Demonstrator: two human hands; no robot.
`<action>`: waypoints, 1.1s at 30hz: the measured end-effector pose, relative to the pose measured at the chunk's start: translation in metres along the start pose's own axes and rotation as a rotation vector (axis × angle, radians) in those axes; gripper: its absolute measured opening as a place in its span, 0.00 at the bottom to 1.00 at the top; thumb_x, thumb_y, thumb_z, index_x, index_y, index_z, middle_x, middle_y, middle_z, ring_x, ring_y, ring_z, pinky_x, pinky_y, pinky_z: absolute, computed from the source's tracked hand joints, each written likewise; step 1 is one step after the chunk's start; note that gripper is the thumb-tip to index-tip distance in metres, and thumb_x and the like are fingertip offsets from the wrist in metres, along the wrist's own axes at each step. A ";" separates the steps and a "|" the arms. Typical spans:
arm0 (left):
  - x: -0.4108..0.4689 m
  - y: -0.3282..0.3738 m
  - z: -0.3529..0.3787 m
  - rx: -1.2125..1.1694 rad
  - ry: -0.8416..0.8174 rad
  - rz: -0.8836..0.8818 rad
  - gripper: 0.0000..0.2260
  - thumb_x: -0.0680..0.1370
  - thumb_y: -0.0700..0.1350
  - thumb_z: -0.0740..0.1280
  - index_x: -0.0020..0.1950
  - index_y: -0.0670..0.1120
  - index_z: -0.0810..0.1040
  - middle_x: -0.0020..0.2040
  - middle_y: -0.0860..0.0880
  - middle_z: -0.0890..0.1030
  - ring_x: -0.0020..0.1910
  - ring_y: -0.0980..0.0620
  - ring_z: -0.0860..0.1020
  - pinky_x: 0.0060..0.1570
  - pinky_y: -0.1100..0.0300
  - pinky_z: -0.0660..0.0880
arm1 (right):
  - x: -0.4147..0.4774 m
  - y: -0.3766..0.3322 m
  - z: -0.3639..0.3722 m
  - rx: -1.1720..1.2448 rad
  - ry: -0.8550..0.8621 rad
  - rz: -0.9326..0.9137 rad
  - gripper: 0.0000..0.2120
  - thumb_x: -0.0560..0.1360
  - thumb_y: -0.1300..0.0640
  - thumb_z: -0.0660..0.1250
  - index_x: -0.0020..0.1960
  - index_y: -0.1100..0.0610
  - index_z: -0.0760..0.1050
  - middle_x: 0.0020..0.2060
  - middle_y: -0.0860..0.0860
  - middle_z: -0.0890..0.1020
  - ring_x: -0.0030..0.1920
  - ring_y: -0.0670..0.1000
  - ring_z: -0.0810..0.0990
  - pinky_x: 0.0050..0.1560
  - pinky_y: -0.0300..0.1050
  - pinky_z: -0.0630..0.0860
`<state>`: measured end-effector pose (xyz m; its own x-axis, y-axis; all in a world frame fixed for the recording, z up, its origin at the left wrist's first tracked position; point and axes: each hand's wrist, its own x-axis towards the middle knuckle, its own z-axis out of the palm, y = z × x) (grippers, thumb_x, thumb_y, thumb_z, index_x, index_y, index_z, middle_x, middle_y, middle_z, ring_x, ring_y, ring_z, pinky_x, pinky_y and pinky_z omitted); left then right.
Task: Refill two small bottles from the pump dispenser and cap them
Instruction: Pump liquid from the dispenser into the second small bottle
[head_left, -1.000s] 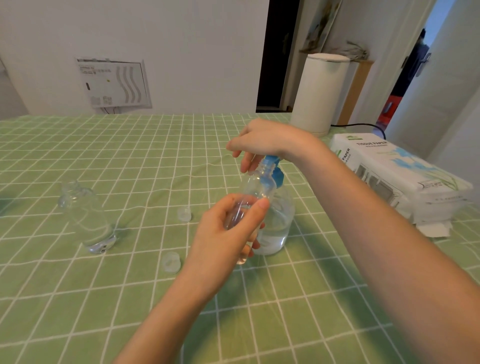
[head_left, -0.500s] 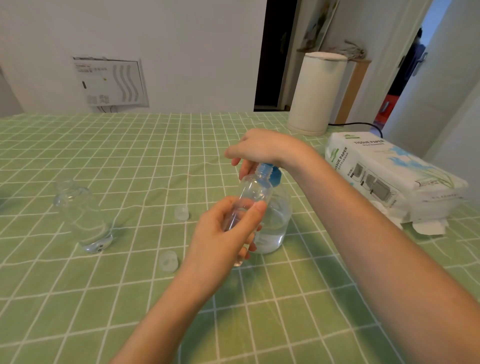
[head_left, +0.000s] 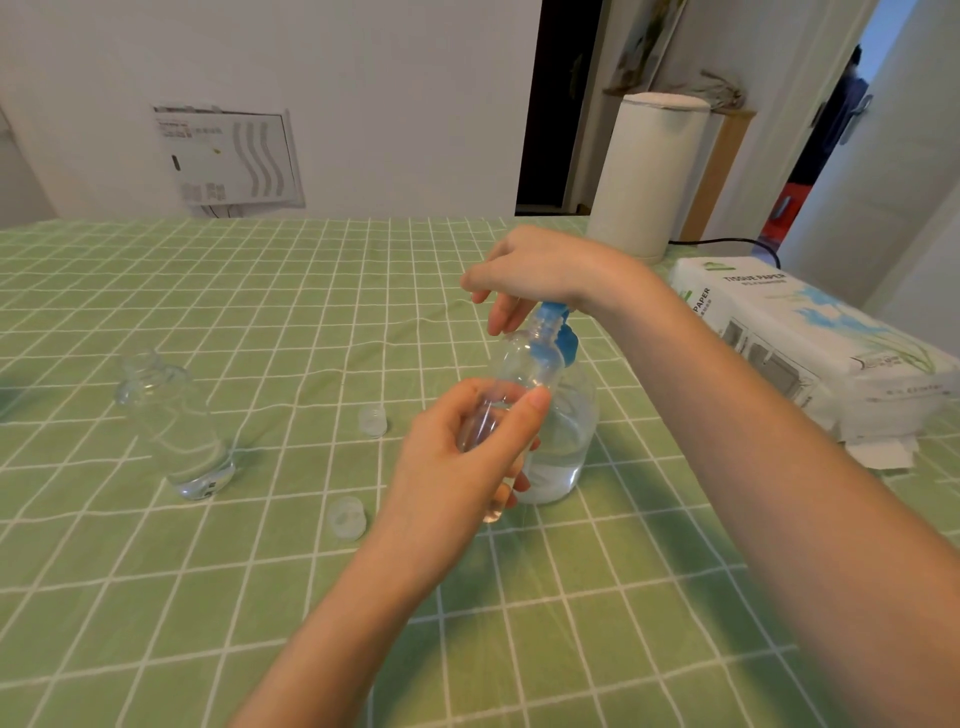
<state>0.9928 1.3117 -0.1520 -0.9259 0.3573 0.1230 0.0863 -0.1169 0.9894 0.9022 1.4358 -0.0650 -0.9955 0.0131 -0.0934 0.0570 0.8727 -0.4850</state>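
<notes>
Right hand (head_left: 540, 270) still presses pump (head_left: 558, 325); held bottle (head_left: 519, 374) tilts neck-up.

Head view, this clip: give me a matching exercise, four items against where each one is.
Items:
1. small bottle
2. pump head
3. second bottle
4. tissue pack

Places:
A. under the right hand
B. table's right edge
C. standing alone at left, uncapped
D. in the left hand

Pairs: 1-D, 2-A, 3-C, 4-B
</notes>
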 end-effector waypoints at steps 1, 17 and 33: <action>0.000 0.000 0.000 -0.002 -0.001 0.000 0.18 0.63 0.59 0.67 0.45 0.48 0.80 0.32 0.50 0.79 0.26 0.56 0.75 0.23 0.66 0.70 | 0.000 0.001 0.000 0.005 -0.006 0.010 0.14 0.76 0.49 0.61 0.51 0.58 0.79 0.45 0.56 0.85 0.51 0.56 0.83 0.50 0.46 0.76; -0.002 -0.002 0.000 -0.005 -0.001 -0.021 0.18 0.64 0.59 0.67 0.45 0.47 0.79 0.31 0.49 0.78 0.25 0.56 0.74 0.23 0.67 0.68 | -0.001 0.005 0.010 0.024 0.000 0.029 0.16 0.76 0.50 0.61 0.54 0.60 0.78 0.49 0.58 0.84 0.53 0.59 0.82 0.57 0.52 0.75; -0.001 -0.002 0.000 -0.004 -0.004 -0.013 0.18 0.64 0.59 0.67 0.44 0.48 0.79 0.32 0.50 0.80 0.26 0.57 0.75 0.23 0.67 0.68 | 0.000 0.002 0.003 0.004 -0.035 0.034 0.12 0.77 0.52 0.60 0.51 0.57 0.79 0.43 0.53 0.85 0.52 0.54 0.83 0.40 0.43 0.72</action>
<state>0.9938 1.3110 -0.1537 -0.9254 0.3626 0.1101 0.0724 -0.1159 0.9906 0.9021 1.4365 -0.0684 -0.9897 0.0256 -0.1406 0.0913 0.8700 -0.4845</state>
